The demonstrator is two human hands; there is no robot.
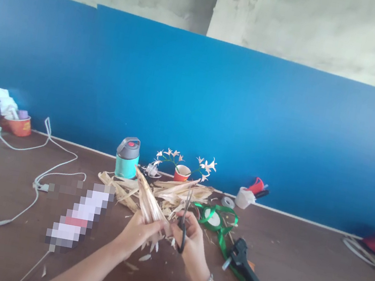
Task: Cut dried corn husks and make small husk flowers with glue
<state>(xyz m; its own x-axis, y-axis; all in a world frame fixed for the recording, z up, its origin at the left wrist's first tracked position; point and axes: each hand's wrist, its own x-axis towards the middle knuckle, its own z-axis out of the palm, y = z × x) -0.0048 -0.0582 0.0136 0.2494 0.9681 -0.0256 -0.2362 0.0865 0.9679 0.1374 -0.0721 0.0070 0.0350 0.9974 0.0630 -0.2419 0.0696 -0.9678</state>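
My left hand (137, 234) is closed on a pale dried corn husk (148, 200), which points up and to the left. Dark-handled scissors (182, 236) sit in my right hand (194, 242), blades upward. The fingertips of that hand also meet the husk's lower end; whether they pinch it I cannot tell. Just beyond both hands lies a pile of dry husks (196, 194). Small pale cut pieces (145, 258) are scattered on the brown table below them.
To the right are a spool of green ribbon (212, 217) and a black glue gun (247, 267). Behind the husks stand a turquoise flask (126, 166) and a paper cup (182, 174) between white flower sprays (207, 165). White cables (54, 173) and a blurred-out strip (81, 218) lie left.
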